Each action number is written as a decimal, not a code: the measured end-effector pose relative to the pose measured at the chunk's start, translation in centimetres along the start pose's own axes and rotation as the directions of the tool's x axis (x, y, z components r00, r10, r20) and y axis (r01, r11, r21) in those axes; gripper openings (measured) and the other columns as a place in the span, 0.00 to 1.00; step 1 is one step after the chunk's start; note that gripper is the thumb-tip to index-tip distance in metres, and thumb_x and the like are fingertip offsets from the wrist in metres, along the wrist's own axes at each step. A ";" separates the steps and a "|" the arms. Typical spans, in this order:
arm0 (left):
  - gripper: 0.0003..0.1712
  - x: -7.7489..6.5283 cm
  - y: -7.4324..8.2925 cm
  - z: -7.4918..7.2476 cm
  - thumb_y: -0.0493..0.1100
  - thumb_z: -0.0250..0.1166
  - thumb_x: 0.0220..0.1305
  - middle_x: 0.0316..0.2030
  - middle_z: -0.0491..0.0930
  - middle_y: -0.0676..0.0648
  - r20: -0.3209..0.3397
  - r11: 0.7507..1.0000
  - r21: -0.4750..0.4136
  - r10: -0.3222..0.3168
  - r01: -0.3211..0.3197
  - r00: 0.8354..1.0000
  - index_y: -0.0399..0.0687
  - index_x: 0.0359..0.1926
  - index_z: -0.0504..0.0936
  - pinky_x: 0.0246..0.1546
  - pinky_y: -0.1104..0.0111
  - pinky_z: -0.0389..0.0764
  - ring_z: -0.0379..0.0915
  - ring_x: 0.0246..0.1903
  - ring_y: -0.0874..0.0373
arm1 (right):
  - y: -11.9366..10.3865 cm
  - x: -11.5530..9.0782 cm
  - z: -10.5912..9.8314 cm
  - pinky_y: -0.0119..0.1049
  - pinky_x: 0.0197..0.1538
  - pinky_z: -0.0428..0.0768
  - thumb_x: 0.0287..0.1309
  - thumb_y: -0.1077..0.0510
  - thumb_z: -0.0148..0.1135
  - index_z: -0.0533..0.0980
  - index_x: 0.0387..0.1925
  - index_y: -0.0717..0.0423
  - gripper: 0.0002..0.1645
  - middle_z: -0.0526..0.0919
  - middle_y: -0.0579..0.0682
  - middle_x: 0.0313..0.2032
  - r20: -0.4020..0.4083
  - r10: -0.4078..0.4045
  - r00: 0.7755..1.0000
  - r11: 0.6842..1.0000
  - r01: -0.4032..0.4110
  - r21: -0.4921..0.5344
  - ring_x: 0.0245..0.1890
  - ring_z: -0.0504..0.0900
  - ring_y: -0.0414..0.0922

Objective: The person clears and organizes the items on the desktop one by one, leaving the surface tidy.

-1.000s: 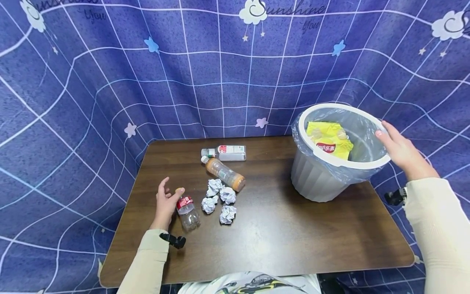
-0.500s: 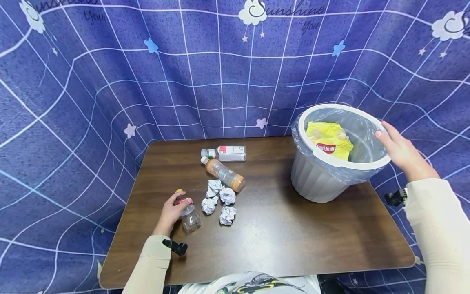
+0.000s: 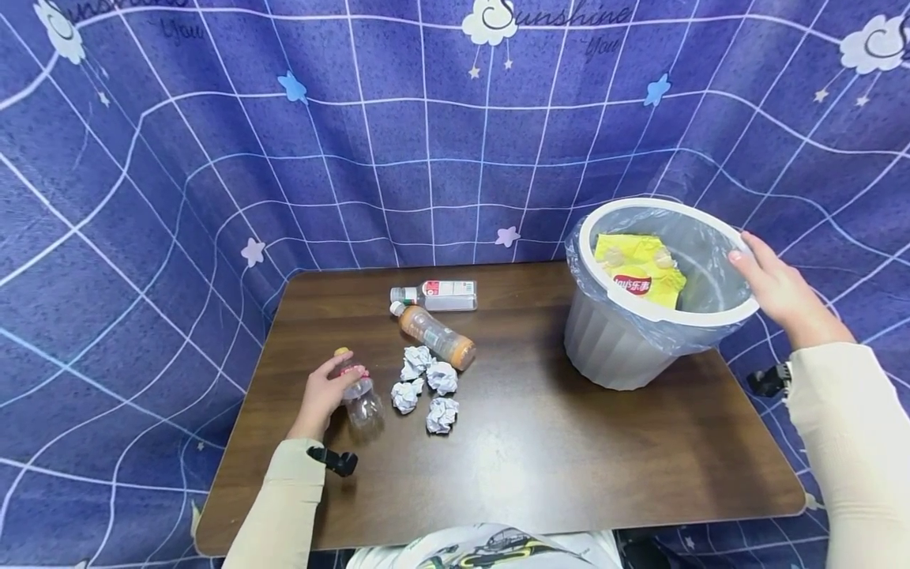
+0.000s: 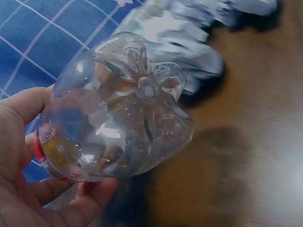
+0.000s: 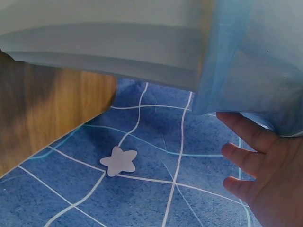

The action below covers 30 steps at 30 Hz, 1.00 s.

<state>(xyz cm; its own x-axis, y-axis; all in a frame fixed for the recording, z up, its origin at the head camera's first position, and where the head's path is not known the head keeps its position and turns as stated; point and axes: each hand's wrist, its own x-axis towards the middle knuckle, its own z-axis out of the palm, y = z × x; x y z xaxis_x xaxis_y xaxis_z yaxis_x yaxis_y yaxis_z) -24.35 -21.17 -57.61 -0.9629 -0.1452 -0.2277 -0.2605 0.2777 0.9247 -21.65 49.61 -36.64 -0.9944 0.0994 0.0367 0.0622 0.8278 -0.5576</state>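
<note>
My left hand (image 3: 325,397) grips a clear plastic bottle (image 3: 366,412) around its red-labelled upper part. The bottle's yellow cap (image 3: 342,351) pokes out past the fingers. In the left wrist view, the bottle's lobed base (image 4: 147,87) faces the camera, with fingers (image 4: 90,203) curled about the far end. At the right, my right hand (image 3: 785,296) holds the white rim of a grey trash bin (image 3: 618,348), thumb over the inner side. Its fingers (image 5: 246,163) lie along the outside in the right wrist view; the thumb is hidden there.
A clear liner (image 3: 700,340) hangs over the bin's rim, and a yellow chip bag (image 3: 640,269) lies inside. Several crumpled paper balls (image 3: 442,415), an orange-tinted bottle (image 3: 437,338) and a clear labelled bottle (image 3: 448,295) lie on the wooden table (image 3: 554,466). A blue patterned curtain (image 3: 455,142) hangs behind.
My left hand came down over the bottle from beside it and closed around it. The bottle has since shifted slightly left and away from me. My right hand stays on the bin's rim.
</note>
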 end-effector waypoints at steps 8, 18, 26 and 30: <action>0.35 1.6 4.8 -0.1 0.47 0.72 0.64 0.65 0.73 0.34 -0.025 0.993 -0.084 0.075 -0.077 0.997 0.47 0.70 0.73 0.43 0.74 0.80 0.75 0.54 0.50 | 0.1 -0.1 -0.2 0.78 0.65 0.49 0.78 0.37 0.30 0.37 0.80 0.54 0.42 0.44 0.76 0.73 -0.002 -0.001 1.000 1.000 0.001 -0.005 0.66 0.47 0.84; 0.34 3.5 9.5 1.3 0.50 0.73 0.63 0.65 0.73 0.39 -0.029 0.981 -0.065 0.181 -0.182 0.983 0.51 0.69 0.75 0.38 0.75 0.80 0.72 0.54 0.50 | 0.0 0.1 0.0 0.78 0.64 0.50 0.77 0.37 0.30 0.37 0.80 0.54 0.43 0.45 0.78 0.72 0.003 0.006 1.000 1.000 -0.006 -0.019 0.66 0.48 0.84; 0.33 4.3 13.0 3.7 0.47 0.73 0.63 0.65 0.74 0.39 -0.028 0.966 -0.067 0.248 -0.249 0.968 0.50 0.67 0.77 0.43 0.76 0.76 0.72 0.57 0.51 | 0.1 0.1 0.0 0.78 0.64 0.50 0.77 0.37 0.30 0.36 0.80 0.55 0.43 0.44 0.77 0.73 0.008 -0.003 1.000 1.000 0.003 -0.021 0.66 0.48 0.84; 0.32 4.6 14.9 5.1 0.47 0.73 0.63 0.65 0.74 0.39 -0.015 0.960 -0.070 0.271 -0.272 0.962 0.51 0.67 0.77 0.41 0.73 0.79 0.72 0.56 0.51 | 0.0 0.1 0.0 0.78 0.63 0.50 0.77 0.37 0.30 0.37 0.80 0.54 0.43 0.45 0.77 0.73 0.002 -0.006 1.000 1.000 0.006 -0.018 0.66 0.48 0.85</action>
<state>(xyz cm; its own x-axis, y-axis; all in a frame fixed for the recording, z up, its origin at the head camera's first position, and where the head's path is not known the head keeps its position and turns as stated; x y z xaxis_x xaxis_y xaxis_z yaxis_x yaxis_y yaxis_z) -33.04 -12.81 -46.40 -0.9962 -0.0788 0.0363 0.0165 0.2392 0.9708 -21.74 49.66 -36.64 -0.9949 0.0936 0.0382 0.0580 0.8381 -0.5425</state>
